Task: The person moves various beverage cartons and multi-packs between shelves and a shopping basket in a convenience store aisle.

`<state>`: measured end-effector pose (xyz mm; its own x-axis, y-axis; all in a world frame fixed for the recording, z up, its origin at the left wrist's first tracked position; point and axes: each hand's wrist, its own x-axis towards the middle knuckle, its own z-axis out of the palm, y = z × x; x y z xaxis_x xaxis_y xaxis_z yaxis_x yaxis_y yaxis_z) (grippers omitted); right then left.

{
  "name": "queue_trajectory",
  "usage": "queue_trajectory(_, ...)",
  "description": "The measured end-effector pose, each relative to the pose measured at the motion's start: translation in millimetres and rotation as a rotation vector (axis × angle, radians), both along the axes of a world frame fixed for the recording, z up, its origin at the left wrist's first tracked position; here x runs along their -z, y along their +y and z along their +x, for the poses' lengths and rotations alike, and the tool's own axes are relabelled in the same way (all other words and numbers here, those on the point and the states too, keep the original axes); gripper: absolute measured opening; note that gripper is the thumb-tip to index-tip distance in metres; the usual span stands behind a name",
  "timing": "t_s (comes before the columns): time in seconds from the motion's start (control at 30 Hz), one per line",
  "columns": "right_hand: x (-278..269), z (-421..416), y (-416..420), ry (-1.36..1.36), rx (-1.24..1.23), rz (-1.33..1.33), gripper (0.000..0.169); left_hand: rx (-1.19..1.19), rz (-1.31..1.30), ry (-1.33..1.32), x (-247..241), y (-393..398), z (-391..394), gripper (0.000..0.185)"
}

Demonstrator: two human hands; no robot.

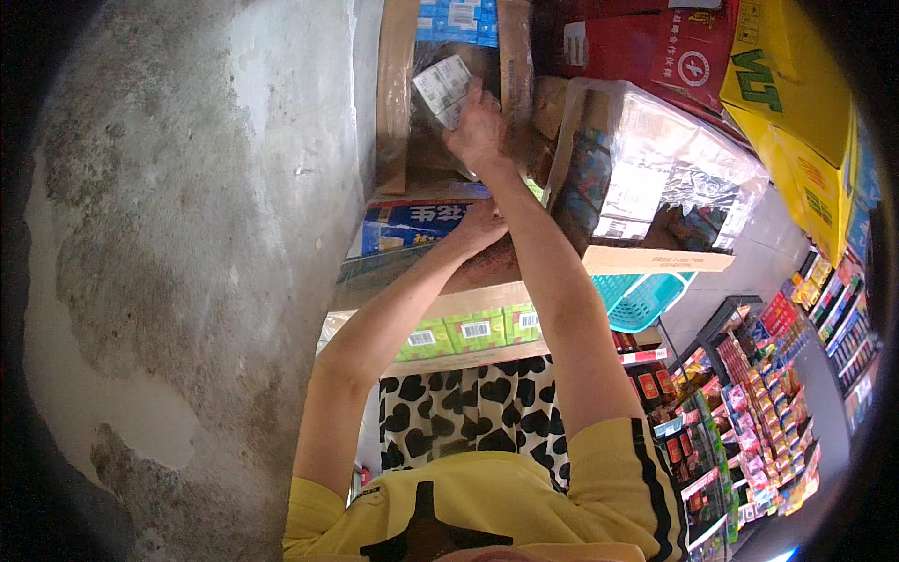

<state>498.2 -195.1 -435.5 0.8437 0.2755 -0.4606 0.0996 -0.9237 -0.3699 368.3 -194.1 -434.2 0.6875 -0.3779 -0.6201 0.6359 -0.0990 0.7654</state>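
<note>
My right hand (481,130) grips the right edge of a white printed pack (444,90). The pack is tilted inside an opened cardboard carton (392,105), whose far end holds blue boxes (456,22) under clear film. Lower down, my left hand (483,223) rests by a dark blue printed carton (411,226), close under my right forearm. Its fingertips are partly hidden, so I cannot tell what they hold. Nearer to me, green boxes with barcodes (476,330) sit in another open carton, below both forearms.
A stained plaster wall (189,246) runs along the left. To the right are film-wrapped goods (632,183), a red carton (632,42) and a yellow carton (801,133). A teal plastic basket (642,302) and shelves of packaged snacks (751,421) lie lower right.
</note>
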Motion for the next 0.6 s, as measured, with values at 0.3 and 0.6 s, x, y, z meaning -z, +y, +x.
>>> queue_trajectory(0.3, -8.0, -16.3, -17.9, -0.031, -0.169, 0.074, 0.093, 0.05, 0.06, -0.016, -5.7, 1.8, 10.4, 0.038)
queue_trajectory(0.6, -15.1, -9.6, 2.6, 0.067, -0.157, -0.087, 0.096, 0.151, 0.479, 0.117, 9.8, 36.0, 11.4, 0.036)
